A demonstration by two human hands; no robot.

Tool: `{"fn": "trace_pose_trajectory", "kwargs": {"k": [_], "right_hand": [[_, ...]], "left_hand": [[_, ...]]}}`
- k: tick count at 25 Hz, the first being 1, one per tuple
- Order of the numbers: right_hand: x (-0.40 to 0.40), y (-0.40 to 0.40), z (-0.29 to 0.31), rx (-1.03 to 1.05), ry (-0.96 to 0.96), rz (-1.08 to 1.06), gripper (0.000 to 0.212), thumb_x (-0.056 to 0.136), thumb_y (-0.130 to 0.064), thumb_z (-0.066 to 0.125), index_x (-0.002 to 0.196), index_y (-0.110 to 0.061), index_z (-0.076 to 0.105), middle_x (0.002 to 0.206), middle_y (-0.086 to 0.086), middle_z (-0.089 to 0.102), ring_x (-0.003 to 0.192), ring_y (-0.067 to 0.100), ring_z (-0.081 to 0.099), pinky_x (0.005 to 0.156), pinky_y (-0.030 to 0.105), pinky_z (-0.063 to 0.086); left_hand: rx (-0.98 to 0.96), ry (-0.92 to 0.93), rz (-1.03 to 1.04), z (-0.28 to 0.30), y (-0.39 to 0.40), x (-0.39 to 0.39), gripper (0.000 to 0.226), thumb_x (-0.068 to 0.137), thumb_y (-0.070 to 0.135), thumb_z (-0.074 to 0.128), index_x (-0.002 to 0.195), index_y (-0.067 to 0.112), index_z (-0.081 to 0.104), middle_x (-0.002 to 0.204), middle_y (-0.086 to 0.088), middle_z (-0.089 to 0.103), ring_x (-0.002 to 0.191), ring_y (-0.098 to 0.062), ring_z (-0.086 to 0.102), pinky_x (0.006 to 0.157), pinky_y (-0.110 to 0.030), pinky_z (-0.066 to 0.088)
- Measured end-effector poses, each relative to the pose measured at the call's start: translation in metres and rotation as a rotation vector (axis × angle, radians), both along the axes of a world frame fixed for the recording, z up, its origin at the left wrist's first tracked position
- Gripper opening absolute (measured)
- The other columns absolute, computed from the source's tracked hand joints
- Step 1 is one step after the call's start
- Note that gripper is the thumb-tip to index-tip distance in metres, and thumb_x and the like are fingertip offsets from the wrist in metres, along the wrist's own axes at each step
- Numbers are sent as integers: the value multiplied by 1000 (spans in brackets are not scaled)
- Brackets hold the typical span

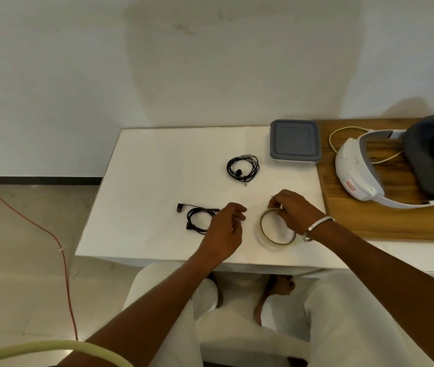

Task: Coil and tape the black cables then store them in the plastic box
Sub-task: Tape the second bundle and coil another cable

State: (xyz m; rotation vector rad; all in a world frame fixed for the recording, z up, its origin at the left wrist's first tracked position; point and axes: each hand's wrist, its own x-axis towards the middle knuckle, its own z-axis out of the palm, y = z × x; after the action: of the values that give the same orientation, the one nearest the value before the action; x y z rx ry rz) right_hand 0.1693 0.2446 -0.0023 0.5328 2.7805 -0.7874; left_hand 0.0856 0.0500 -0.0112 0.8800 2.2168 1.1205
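Observation:
Two coiled black cables lie on the white table (pixel 157 181). One coiled cable (pixel 242 169) sits toward the back, near the plastic box (pixel 294 141), whose grey lid is on. The other coiled cable (pixel 197 217) lies near the front, partly hidden by my left hand (pixel 226 229), which hovers beside it with fingers loosely curled and nothing visible in them. My right hand (pixel 292 210) pinches the far rim of a clear tape roll (pixel 276 229) lying flat on the table.
A wooden board (pixel 385 215) at the right carries a white VR headset (pixel 395 165) with a pale cord. A red wire (pixel 51 234) runs over the floor at the left. My knees are under the table's front edge.

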Motion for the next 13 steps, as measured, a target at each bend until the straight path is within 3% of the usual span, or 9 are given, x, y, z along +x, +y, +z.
{"fn": "trace_pose_trajectory", "kwargs": {"k": [4, 8, 13], "right_hand": [[1, -2, 9, -88, 117, -57, 14, 91, -15, 57, 104, -11, 61, 102, 2, 58, 87, 12, 50, 78, 19, 38], [0, -5, 13, -119, 161, -81, 14, 91, -18, 57, 103, -13, 60, 95, -5, 52, 82, 9, 48, 69, 9, 35], [-1, -10, 14, -166, 197, -91, 14, 91, -18, 57, 104, -14, 61, 96, -4, 54, 85, 13, 51, 76, 18, 40]], "left_hand": [[92, -163, 41, 3, 4, 2, 31, 95, 11, 53, 120, 29, 50, 109, 6, 65, 99, 1, 61, 82, -3, 44], [185, -264, 52, 10, 10, 5, 43, 96, 7, 52, 120, 42, 51, 113, 7, 66, 108, 2, 61, 86, -5, 44], [261, -270, 42, 16, 14, 6, 31, 98, 12, 52, 117, 35, 59, 114, 18, 64, 107, 11, 58, 91, -6, 43]]}}
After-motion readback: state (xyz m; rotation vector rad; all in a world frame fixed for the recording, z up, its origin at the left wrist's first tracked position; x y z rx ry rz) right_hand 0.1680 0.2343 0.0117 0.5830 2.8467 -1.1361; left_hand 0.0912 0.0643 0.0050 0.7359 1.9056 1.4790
